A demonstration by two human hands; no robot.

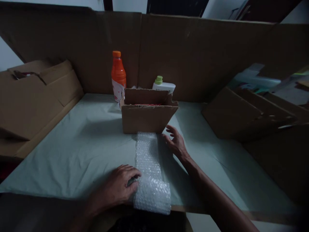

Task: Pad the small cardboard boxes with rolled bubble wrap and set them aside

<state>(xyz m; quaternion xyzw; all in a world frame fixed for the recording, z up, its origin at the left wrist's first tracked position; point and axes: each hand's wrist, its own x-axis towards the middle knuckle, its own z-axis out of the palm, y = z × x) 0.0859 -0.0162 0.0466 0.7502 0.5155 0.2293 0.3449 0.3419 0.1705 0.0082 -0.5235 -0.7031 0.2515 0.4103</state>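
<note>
A strip of clear bubble wrap point(148, 158) runs from the front of a small cardboard box point(147, 119) toward me, with its near end folded or rolled at the table edge. My left hand point(123, 182) is at the strip's left side, thumb and fingers apart around a gap, fingertips at its edge. My right hand point(176, 141) is beside the box's lower right corner, fingers spread and empty; whether it touches the box I cannot tell. The box is open at the top, and something red shows inside, mostly hidden by the front wall.
Behind the box stand an orange bottle point(118, 75) and a white bottle with a green cap point(164, 85). Larger cardboard boxes are at the left point(43, 96) and right point(234, 112), the right one holding blurred items. A tall cardboard wall point(205, 58) closes the back of the cloth-covered table point(101, 145).
</note>
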